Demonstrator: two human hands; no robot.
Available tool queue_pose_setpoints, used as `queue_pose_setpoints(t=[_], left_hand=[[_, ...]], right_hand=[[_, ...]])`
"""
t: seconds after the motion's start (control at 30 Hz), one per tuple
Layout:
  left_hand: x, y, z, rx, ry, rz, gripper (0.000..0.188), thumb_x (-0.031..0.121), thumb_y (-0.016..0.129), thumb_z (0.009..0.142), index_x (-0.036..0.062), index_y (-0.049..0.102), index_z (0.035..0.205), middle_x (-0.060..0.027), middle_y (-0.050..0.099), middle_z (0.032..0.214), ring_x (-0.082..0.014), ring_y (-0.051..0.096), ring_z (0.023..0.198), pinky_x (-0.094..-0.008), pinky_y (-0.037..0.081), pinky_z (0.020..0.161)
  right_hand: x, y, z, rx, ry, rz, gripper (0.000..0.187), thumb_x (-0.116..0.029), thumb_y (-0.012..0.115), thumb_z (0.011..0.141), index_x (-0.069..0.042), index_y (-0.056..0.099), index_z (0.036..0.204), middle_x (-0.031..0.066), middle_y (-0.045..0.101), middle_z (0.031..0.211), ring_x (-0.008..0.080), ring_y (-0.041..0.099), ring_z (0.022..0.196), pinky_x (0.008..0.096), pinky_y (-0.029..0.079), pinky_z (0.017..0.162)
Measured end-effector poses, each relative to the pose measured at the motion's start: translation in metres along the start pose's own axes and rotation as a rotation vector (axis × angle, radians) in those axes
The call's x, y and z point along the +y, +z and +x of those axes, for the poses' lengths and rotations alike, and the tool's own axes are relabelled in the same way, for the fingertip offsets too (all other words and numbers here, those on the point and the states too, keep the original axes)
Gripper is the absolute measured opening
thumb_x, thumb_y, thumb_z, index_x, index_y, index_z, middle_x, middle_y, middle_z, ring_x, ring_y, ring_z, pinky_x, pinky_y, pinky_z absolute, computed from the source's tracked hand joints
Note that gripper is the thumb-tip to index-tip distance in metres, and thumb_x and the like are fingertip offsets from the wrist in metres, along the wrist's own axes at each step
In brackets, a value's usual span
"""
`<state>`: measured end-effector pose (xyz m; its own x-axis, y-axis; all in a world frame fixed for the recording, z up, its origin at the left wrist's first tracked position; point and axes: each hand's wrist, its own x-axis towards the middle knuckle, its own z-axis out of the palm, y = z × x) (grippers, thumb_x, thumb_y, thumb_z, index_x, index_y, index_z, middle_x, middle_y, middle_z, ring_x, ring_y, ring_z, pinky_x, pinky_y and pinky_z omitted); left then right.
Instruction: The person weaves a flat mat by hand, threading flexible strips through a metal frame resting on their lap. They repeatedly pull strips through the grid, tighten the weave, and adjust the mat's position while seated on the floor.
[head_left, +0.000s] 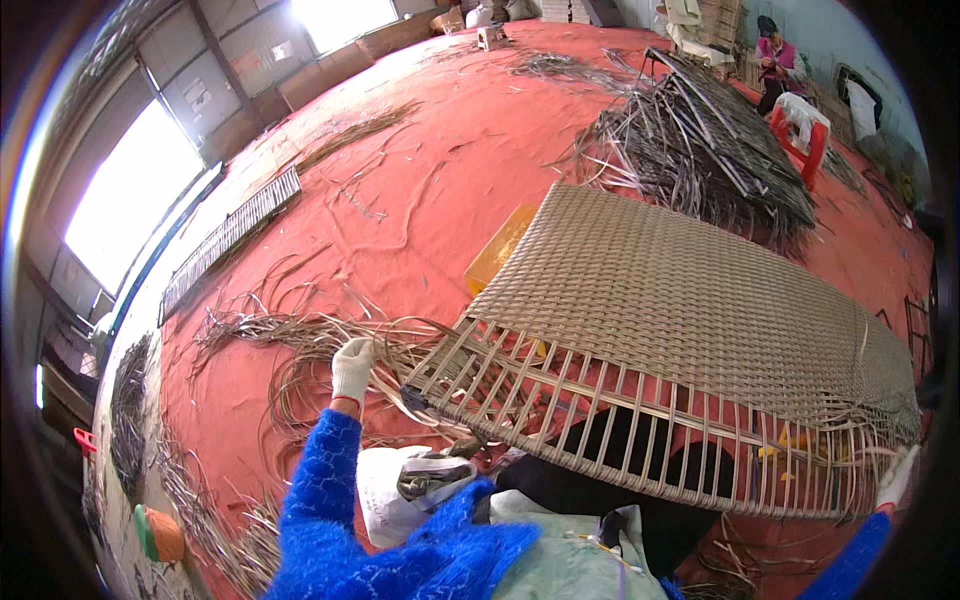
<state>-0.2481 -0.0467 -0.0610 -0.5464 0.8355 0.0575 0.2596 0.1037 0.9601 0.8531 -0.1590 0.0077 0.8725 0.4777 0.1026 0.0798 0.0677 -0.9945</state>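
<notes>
A large woven rattan panel (690, 300) lies tilted across my lap, tightly woven at its far part and open ribs near me. My left hand (352, 368), in a white glove, grips loose tan strips (300, 345) just left of the panel's left corner. My right hand (897, 478), also gloved, is at the panel's near right corner by the picture's edge; its grip is mostly hidden. Both sleeves are fuzzy blue.
Red floor covering (420, 190) strewn with loose strips. A big heap of dark strips (700, 150) lies beyond the panel. A yellow board (497, 250) sits under the panel's left edge. A person (775, 60) sits far right near a red stool (800, 130). White bag (400, 490) by my knee.
</notes>
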Motion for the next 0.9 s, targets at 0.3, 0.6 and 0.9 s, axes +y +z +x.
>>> queue_pose_setpoints(t=[0.3, 0.6, 0.9], left_hand=[[-0.041, 0.000, 0.004, -0.287, -0.295, -0.355, 0.048, 0.044, 0.046, 0.100, 0.0032, 0.060, 0.122, -0.0077, 0.067, 0.105, -0.0174, 0.064, 0.093, -0.0294, 0.050, 0.082], [-0.043, 0.037, -0.006, -0.512, -0.343, -0.364, 0.027, 0.021, 0.060, 0.096, 0.0019, 0.064, 0.113, -0.0030, 0.068, 0.097, -0.0131, 0.063, 0.086, -0.0282, 0.051, 0.077], [0.066, 0.073, 0.017, -0.454, 0.393, 0.573, 0.021, 0.007, 0.064, 0.083, 0.0045, 0.069, 0.103, -0.0066, 0.070, 0.097, -0.0143, 0.065, 0.090, -0.0280, 0.051, 0.081]], right_hand=[[0.001, 0.122, -0.127, -0.619, 0.244, -0.669, 0.018, -0.027, 0.052, 0.099, -0.012, 0.061, 0.101, -0.0062, 0.046, 0.060, 0.0028, 0.036, 0.040, 0.0192, 0.028, 0.033], [0.035, 0.124, -0.086, -0.529, 0.200, -0.630, 0.024, -0.034, 0.054, 0.097, -0.011, 0.059, 0.093, -0.0051, 0.051, 0.062, 0.0022, 0.038, 0.042, 0.0192, 0.029, 0.036], [0.008, 0.016, 0.010, 0.109, -0.060, 0.015, 0.041, -0.047, 0.058, 0.093, -0.010, 0.064, 0.111, -0.0084, 0.051, 0.075, 0.0012, 0.040, 0.057, 0.0187, 0.030, 0.048]])
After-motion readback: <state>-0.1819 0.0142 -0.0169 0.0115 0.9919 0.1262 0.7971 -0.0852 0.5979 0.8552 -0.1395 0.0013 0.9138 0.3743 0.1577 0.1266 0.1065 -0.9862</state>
